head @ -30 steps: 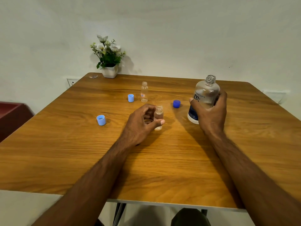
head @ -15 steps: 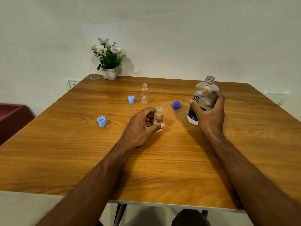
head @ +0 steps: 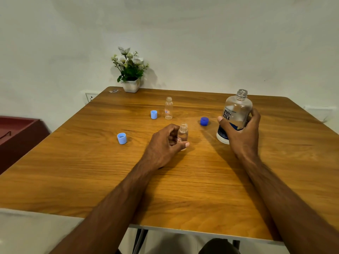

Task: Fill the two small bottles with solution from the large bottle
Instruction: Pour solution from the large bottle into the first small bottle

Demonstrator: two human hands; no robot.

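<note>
My right hand (head: 243,132) grips the large clear bottle (head: 236,110) around its lower half; the bottle is uncapped and leans slightly right, its base near the tabletop. My left hand (head: 165,143) pinches a small clear bottle (head: 183,133) standing uncapped at the table's middle, thumb in front and fingers curled behind. A second small bottle (head: 168,107) stands open farther back, untouched. A dark blue cap (head: 204,121) lies between the held small bottle and the large bottle.
Two light blue caps lie on the wooden table (head: 165,180): one (head: 153,114) beside the far small bottle, one (head: 122,138) to the left. A white pot of flowers (head: 130,70) stands at the far edge. A dark red piece of furniture (head: 16,132) sits off the table's left side.
The large bottle has shifted slightly in my right hand. My left hand keeps its hold on the small bottle in the same spot.
</note>
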